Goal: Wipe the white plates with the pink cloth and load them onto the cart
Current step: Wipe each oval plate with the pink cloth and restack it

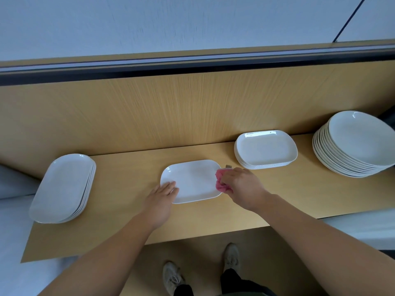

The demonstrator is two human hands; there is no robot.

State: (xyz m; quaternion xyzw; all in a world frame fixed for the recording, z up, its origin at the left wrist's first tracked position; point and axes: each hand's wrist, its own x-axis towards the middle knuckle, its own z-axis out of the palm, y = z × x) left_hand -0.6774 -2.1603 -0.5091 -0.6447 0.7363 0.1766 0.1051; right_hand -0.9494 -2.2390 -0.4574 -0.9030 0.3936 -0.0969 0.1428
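Note:
A single white rectangular plate (193,180) lies flat on the wooden counter (128,189) in front of me. My left hand (162,197) rests with straight fingers on the plate's near left corner. My right hand (243,186) grips a bunched pink cloth (221,181) and holds it against the plate's right edge. No cart is in view.
A stack of oval white plates (64,186) lies at the counter's left end. A stack of rectangular plates (266,149) sits behind my right hand, and a tall stack of round plates (354,144) stands at far right. A wooden back panel (192,107) rises behind.

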